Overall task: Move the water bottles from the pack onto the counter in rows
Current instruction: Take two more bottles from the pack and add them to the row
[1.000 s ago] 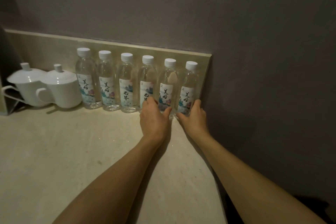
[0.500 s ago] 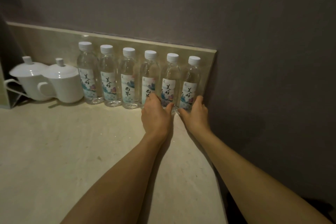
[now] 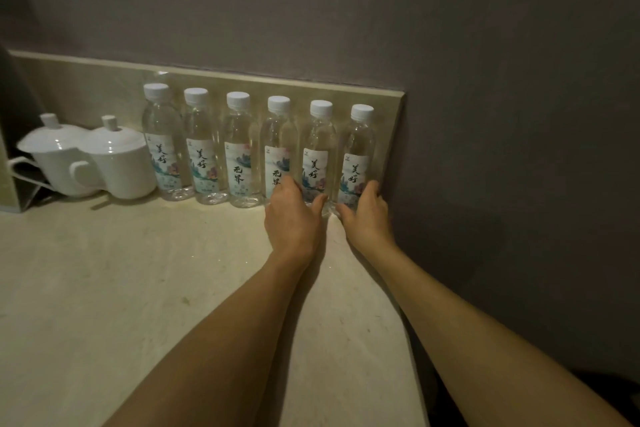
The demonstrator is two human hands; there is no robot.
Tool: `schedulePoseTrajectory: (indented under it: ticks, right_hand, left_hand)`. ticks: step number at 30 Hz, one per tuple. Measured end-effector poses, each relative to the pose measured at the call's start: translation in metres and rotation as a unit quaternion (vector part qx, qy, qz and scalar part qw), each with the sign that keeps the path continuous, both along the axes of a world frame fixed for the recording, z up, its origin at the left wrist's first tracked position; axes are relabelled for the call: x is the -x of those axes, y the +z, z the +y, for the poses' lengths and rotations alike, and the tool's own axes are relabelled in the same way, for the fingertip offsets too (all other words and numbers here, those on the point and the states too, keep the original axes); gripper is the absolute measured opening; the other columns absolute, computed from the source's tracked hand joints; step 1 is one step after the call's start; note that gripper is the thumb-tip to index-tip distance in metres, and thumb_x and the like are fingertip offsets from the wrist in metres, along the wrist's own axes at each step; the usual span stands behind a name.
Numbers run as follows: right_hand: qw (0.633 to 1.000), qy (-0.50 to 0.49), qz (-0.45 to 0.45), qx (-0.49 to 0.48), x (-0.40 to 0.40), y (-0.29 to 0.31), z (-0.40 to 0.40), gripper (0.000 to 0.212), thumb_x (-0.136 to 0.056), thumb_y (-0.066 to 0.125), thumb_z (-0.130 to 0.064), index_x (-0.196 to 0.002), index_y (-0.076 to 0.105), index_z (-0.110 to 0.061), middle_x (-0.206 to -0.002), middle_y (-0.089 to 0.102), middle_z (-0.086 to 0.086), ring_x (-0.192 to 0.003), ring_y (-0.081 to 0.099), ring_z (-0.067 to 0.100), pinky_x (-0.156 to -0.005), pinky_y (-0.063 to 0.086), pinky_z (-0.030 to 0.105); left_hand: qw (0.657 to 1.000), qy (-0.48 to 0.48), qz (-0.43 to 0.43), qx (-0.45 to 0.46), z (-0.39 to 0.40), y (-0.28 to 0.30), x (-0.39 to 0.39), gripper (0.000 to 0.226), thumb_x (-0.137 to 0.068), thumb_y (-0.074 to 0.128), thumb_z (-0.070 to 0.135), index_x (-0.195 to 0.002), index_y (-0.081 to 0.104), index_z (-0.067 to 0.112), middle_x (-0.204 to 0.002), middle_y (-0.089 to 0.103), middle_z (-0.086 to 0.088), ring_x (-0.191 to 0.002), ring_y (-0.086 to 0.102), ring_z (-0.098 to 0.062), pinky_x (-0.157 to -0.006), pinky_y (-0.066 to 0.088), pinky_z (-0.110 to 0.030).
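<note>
Several clear water bottles with white caps and printed labels stand upright in one row along the beige backsplash on the counter [image 3: 138,288]. My left hand [image 3: 294,218] holds the base of the fifth bottle [image 3: 317,149], its fingers reaching between that bottle and the fourth bottle [image 3: 278,146] and its thumb across the front. My right hand [image 3: 367,215] grips the base of the last bottle [image 3: 358,152] at the row's right end, thumb on its left and fingers on its right. No pack is in view.
Two white lidded cups [image 3: 114,163] stand left of the row, touching the first bottle [image 3: 161,135]. A dark wall [image 3: 502,184] closes the counter's right side just beyond the last bottle. A metal stand [image 3: 20,184] sits at the far left.
Both hands stay on the bases of the two rightmost bottles. The view has shifted slightly; the row of bottles looks unmoved.
</note>
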State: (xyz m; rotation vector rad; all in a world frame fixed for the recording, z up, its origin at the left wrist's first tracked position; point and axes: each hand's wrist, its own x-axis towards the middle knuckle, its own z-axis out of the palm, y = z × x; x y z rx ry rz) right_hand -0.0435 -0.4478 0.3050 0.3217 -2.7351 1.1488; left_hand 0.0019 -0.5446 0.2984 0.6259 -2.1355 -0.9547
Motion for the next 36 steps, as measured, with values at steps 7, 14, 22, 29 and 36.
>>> schedulePoseTrajectory:
  ticks: [7, 14, 22, 29, 36]
  right_hand:
    - [1.0, -0.005, -0.001, -0.011, 0.001, 0.0, 0.0, 0.048, -0.09, 0.065, -0.024, -0.124, 0.038, -0.004, -0.13, 0.053, 0.023, -0.12, 0.053, 0.039, -0.094, 0.049, 0.046]
    - [1.0, -0.009, -0.004, -0.002, 0.001, 0.0, -0.001, 0.05, -0.089, 0.066, -0.025, -0.125, 0.038, -0.006, -0.131, 0.053, 0.021, -0.12, 0.053, 0.037, -0.094, 0.05, 0.048]
    - [1.0, -0.013, -0.021, -0.016, -0.003, 0.006, -0.002, 0.051, -0.09, 0.065, -0.025, -0.128, 0.039, -0.004, -0.133, 0.052, 0.02, -0.122, 0.053, 0.037, -0.096, 0.049, 0.045]
    - [0.998, -0.036, -0.006, 0.05, -0.019, 0.014, 0.011, 0.053, -0.089, 0.065, -0.024, -0.133, 0.042, -0.005, -0.133, 0.051, 0.016, -0.121, 0.052, 0.031, -0.098, 0.047, 0.043]
    - [0.982, -0.08, 0.107, 0.135, -0.042, 0.027, 0.066, 0.034, -0.091, 0.06, -0.026, -0.121, 0.055, -0.011, -0.078, 0.061, -0.003, -0.086, 0.061, 0.021, -0.076, 0.045, 0.03]
  left_hand:
    - [1.0, -0.002, -0.001, 0.003, -0.001, 0.0, 0.0, 0.037, -0.083, 0.075, 0.034, -0.104, 0.056, 0.01, -0.103, 0.066, -0.007, -0.095, 0.064, -0.026, -0.081, 0.055, -0.044]
    - [1.0, -0.003, -0.002, 0.001, -0.002, -0.001, 0.0, 0.039, -0.082, 0.075, 0.035, -0.106, 0.057, 0.011, -0.104, 0.067, -0.007, -0.097, 0.065, -0.027, -0.082, 0.056, -0.045]
    - [1.0, -0.011, 0.008, -0.021, -0.003, 0.0, -0.003, 0.039, -0.079, 0.077, 0.038, -0.101, 0.057, 0.013, -0.098, 0.069, -0.007, -0.091, 0.066, -0.027, -0.073, 0.055, -0.038]
    - [0.998, -0.031, 0.027, -0.04, 0.002, 0.008, -0.01, 0.018, -0.091, 0.063, 0.037, -0.09, 0.059, 0.02, -0.083, 0.068, 0.001, -0.078, 0.065, -0.019, -0.071, 0.056, -0.037]
    - [0.989, -0.113, 0.084, -0.042, 0.047, 0.029, -0.019, 0.033, -0.1, 0.046, 0.034, -0.082, 0.064, 0.014, -0.072, 0.063, -0.002, -0.071, 0.063, -0.023, -0.065, 0.054, -0.038]
